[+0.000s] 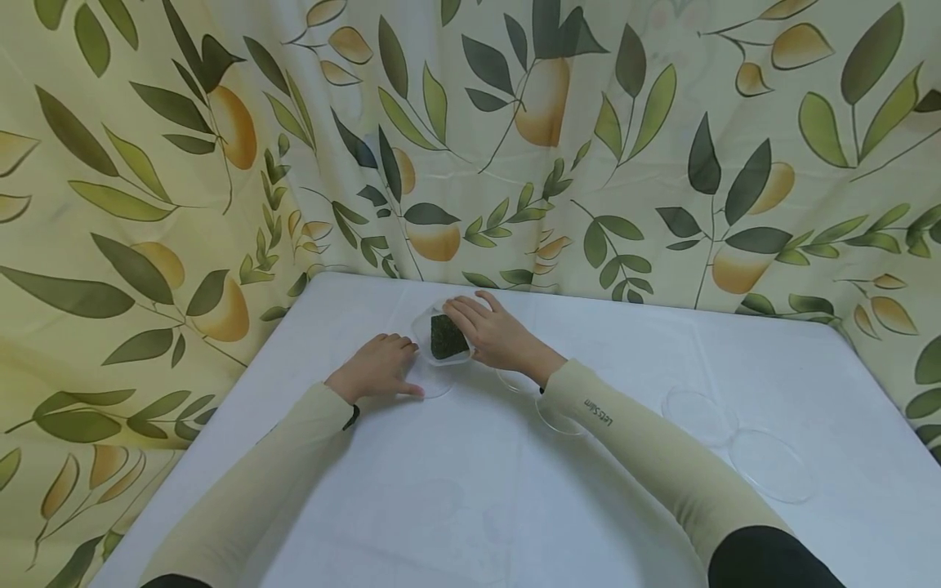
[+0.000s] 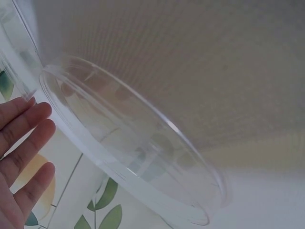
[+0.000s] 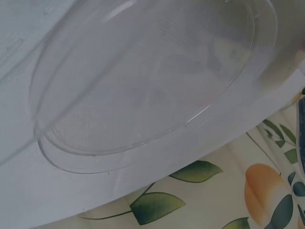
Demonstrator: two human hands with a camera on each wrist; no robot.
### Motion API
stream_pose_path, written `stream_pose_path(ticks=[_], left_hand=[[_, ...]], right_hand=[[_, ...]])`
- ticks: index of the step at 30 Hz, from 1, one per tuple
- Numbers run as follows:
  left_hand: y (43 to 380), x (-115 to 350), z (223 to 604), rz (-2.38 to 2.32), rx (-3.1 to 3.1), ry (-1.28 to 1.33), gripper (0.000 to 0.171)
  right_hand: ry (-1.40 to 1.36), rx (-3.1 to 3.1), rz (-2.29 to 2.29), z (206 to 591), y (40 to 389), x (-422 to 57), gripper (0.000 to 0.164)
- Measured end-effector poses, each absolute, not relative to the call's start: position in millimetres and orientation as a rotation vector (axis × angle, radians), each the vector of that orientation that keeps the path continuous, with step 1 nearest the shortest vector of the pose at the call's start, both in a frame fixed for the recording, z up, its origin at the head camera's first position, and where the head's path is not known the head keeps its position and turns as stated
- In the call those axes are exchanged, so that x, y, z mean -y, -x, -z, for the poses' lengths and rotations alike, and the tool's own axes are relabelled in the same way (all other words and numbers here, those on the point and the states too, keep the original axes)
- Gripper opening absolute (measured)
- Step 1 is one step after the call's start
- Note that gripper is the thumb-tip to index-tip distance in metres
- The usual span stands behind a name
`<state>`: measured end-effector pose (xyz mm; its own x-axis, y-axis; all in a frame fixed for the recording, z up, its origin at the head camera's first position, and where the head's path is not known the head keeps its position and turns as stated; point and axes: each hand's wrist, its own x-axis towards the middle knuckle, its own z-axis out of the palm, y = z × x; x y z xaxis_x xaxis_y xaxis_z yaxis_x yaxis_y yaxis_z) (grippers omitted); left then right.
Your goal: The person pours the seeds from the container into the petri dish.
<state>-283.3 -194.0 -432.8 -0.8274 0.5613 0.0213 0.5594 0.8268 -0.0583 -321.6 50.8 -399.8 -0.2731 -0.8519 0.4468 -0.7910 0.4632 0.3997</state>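
Note:
A clear plastic container [image 1: 424, 328] holds a dark green, roughly square piece that looks like seaweed [image 1: 447, 337]. My right hand [image 1: 500, 335] grips the container at its right side, its fingers lying over the upper rim and its thumb hidden. On the container's left, my left hand [image 1: 376, 366] has relaxed, fairly straight fingers close to the rim, with the thumb stretched toward me. Below the container lies a clear round dish [image 1: 439, 385], near the left thumb. In the left wrist view the left fingertips [image 2: 43, 129] stand beside a clear round dish [image 2: 162, 121].
Under and beside the right forearm are clear round dishes [image 1: 559, 420], one of them overlapped by the sleeve. Further right, two more clear round dishes [image 1: 772, 465] lie side by side. A white cloth covers the table [image 1: 441, 506]; a leaf-patterned curtain [image 1: 470, 163] hangs behind it.

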Motion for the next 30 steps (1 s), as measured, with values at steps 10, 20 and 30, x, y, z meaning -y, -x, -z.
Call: stream_pose_path(ticks=[10, 20, 30], left_hand=[[283.3, 194.1, 431.6, -0.087, 2.966, 0.915, 0.082], [283.6, 194.4, 433.3, -0.102, 2.952, 0.907, 0.084], [282.7, 192.4, 431.9, -0.163, 2.947, 0.891, 0.083]], right_hand=[[-1.334, 2.076, 0.139, 399.7, 323.2, -51.9, 0.085], [-1.309, 2.072, 0.103, 403.3, 324.2, -53.8, 0.082], [-1.298, 2.094, 0.104, 404.3, 323.6, -53.6, 0.077]])
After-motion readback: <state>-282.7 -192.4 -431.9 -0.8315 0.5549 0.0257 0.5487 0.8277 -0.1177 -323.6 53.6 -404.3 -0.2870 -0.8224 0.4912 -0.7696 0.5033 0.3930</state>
